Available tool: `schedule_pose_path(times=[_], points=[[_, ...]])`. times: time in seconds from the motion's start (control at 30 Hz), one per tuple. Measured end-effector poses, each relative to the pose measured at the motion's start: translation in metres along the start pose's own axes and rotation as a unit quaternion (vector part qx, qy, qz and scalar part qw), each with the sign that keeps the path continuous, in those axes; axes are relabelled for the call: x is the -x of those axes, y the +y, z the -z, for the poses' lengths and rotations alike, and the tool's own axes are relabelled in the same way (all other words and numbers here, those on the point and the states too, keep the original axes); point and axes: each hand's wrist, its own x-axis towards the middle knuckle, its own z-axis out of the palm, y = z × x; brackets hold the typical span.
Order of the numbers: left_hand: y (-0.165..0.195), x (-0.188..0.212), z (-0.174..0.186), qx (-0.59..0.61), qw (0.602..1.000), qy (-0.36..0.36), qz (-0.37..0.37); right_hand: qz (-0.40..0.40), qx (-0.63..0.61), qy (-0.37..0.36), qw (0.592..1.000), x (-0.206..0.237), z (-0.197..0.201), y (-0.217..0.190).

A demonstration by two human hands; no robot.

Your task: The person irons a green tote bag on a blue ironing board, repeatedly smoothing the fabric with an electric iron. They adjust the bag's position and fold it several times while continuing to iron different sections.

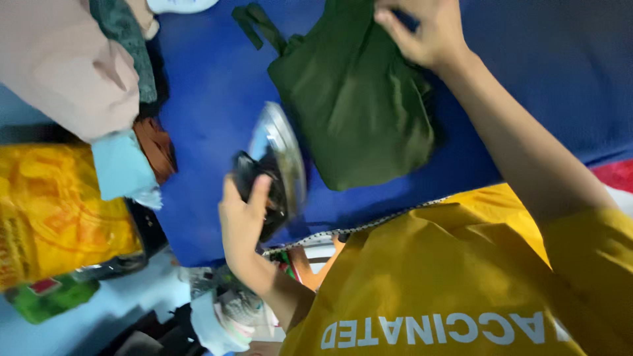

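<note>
Blue ironing surface [211,99] under us. Our left hand [242,221] grips iron [273,165] handle, soleplate tilted up; right hand [425,29] pinches folded green garment [356,99], far centre. We'd best flatten cloth before pressing.

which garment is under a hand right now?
The dark green garment on the blue surface: the right hand grips its top edge. The pink, teal and rust clothes at left lie untouched.

One iron [277,168]. One folded dark green garment [356,105]. One blue ironing surface [211,99]. One pink cloth [62,62]. One light blue cloth [122,168]. One yellow bag [56,204]. Two hands: left hand [244,221], right hand [422,29].
</note>
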Motion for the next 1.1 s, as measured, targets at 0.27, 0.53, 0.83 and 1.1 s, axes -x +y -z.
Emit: schedule_pose_path(times=[0.27,0.53,0.83,1.1], points=[[-0.066,-0.073,-0.022,0.053,0.978,0.192,0.057,0.054,0.137,-0.167,0.975,-0.019,0.004,-0.033],[-0.024,-0.105,-0.027,-0.024,0.89,0.431,-0.144,0.027,0.058,-0.147,0.987,-0.018,0.012,-0.016],[0.066,-0.146,-0.141,0.049,0.899,0.227,-0.371,-0.109,0.036,-0.038,0.993,-0.02,0.007,-0.006],[0.06,-0.162,-0.14,0.235,0.879,0.194,-0.367,-0.166,-0.044,0.0,0.985,-0.032,0.012,-0.012]])
